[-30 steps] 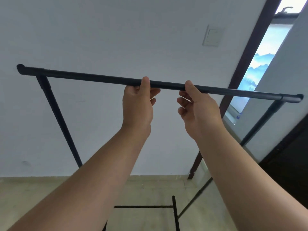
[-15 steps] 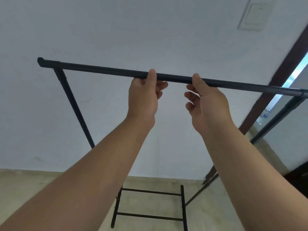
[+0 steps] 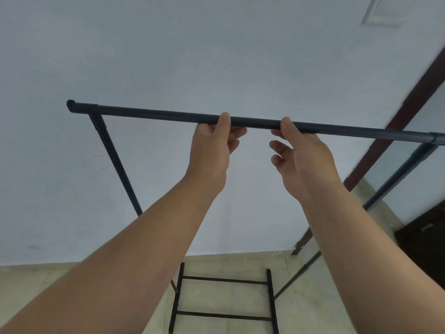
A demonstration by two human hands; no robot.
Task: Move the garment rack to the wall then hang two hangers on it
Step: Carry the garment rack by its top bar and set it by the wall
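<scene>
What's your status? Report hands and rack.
Left hand grips top bar. Right hand pinches it, lower fingers loose. Rack near wall, no hangers on it.

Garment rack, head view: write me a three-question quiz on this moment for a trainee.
1. True or false: two hangers already hang on the top bar.
2. Which grips the top bar? A) only the left hand; B) only the right hand; C) both hands.
3. Fill in: the top bar's ____ end runs out of the frame, while the cap on its other end shows against the wall.
Key: 1 false; 2 C; 3 right.
</scene>
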